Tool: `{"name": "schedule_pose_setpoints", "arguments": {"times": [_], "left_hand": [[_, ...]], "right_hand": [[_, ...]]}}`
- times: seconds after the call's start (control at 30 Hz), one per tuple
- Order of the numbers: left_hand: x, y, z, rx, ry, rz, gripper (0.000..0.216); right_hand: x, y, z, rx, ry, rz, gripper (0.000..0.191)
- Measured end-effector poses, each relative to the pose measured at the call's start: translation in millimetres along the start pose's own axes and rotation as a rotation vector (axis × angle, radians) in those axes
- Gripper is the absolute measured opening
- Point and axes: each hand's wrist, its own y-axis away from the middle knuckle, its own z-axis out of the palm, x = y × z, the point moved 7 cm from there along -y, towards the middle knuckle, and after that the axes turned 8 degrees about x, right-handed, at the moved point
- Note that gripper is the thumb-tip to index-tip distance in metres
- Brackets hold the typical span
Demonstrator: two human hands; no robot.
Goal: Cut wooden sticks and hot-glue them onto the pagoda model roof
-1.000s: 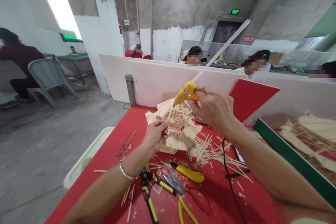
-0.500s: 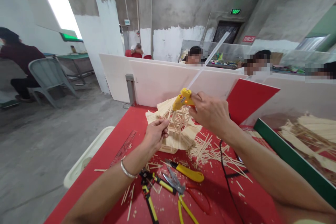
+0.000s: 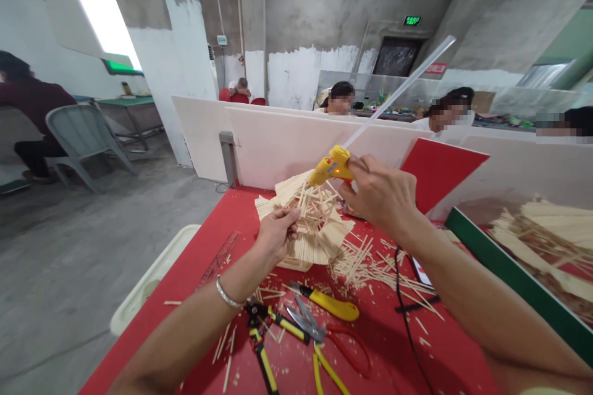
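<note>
Wooden panels (image 3: pixel 306 249) sat joined, frame (image 3: pixel 320 205) uncovered, loose sticks (image 3: pixel 359 262) left; my right grip (image 3: pixel 382 190) held glue gun (image 3: pixel 325 170), left grip (image 3: pixel 277 232) pinched stick (image 3: pixel 303 197).

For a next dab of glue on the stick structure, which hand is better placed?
Likely the right hand: it grips the yellow glue gun, angled down toward the stick structure. The left hand holds no glue tool and seems to be pinching a thin stick.
</note>
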Motion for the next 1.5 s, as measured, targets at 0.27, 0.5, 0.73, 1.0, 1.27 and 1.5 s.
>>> {"name": "schedule_pose_setpoints", "arguments": {"times": [0.27,0.5,0.73,1.0,1.27,1.5], "left_hand": [[1,0,0,-0.008,-0.019,-0.005,0.036],[1,-3,4,-0.022,-0.052,-0.069,0.035],[1,-4,5,-0.011,-0.067,-0.096,0.036],[0,-3,8,-0.009,-0.088,-0.091,0.039],[1,-1,9,0.018,-0.079,-0.089,0.038],[1,-1,9,0.038,-0.076,-0.089,0.039]], "right_hand": [[10,-2,-6,0.077,-0.001,0.044,0.041],[10,-4,-5,0.082,0.014,0.057,0.039],[10,-5,-3,0.069,0.000,0.062,0.040],[8,-6,1,0.052,0.006,0.054,0.039],[5,-6,6,0.022,-0.006,0.046,0.039],[5,-6,7,0.029,-0.018,0.038,0.041]]}}
